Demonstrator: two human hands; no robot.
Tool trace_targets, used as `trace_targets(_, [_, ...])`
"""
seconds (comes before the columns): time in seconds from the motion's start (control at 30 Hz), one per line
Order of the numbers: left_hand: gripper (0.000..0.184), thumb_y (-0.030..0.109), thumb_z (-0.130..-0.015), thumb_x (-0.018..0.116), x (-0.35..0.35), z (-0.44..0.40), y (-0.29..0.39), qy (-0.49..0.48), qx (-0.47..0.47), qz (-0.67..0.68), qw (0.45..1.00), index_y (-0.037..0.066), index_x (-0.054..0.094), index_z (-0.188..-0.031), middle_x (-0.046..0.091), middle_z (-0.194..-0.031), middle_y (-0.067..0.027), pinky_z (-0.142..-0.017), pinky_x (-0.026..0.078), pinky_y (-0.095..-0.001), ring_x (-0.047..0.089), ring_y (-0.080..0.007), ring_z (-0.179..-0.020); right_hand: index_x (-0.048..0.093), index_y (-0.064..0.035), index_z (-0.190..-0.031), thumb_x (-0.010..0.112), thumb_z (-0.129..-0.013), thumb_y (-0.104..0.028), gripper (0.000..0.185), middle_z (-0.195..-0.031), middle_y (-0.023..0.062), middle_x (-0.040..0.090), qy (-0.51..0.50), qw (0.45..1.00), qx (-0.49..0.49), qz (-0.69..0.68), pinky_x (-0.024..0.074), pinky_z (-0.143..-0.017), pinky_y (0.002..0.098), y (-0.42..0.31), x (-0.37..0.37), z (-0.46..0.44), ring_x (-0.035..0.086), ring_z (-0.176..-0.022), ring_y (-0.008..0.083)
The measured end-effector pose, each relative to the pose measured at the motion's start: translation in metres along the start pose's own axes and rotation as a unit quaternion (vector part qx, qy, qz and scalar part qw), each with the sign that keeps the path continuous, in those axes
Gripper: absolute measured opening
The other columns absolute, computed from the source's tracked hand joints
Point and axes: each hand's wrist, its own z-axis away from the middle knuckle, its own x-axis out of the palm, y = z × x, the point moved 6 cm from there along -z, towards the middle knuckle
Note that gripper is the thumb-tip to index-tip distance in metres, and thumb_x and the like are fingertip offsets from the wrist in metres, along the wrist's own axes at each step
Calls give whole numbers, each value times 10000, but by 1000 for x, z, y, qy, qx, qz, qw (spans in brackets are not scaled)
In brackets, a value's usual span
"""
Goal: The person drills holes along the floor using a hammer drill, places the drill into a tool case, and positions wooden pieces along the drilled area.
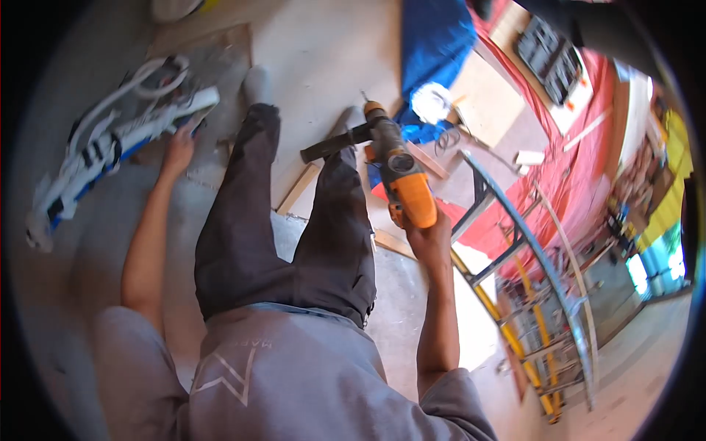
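Observation:
My right hand (429, 234) is closed around the rear handle of an orange and black rotary hammer drill (396, 163). A thin bit points up and away from me, and a black side handle (323, 148) sticks out to the left. Out at the left, my left hand (178, 149) is closed at the edge of a long white and blue bundle (110, 154). Pale hose or cord (158, 77) loops above that bundle. Blur hides the fingertips and the exact kind of the bundle.
A blue and yellow stepladder (515, 228) stands at my right. Ahead lie a blue tarp (434, 51), red sheeting (566, 169) and an open tool case (548, 59). Wood strips (298, 189) lie near my legs. A bright work light (431, 101) stands out by the tarp.

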Motion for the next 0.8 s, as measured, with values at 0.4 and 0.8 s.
trace_targets(0.4, [344, 128, -873, 506, 10, 67, 175, -41, -33, -226, 973, -14, 549, -1184, 619, -1123, -205, -961, 427, -400, 587, -326, -1081, 635, 32, -1027, 670, -772, -48, 270, -914, 132, 688, 234, 921, 122, -286, 493, -771, 293, 178, -150, 111, 663, -843, 194])
trace_targets(0.8, [341, 79, -864, 566, 163, 133, 685, -109, 356, -106, 922, -21, 539, -1189, 568, -1145, -203, -963, 412, -379, 547, -328, -1092, 649, 28, -890, 642, -777, 15, 113, -754, 59, 644, 505, 595, 116, -614, 485, -622, 253, 282, -278, 154, 612, -669, 122])
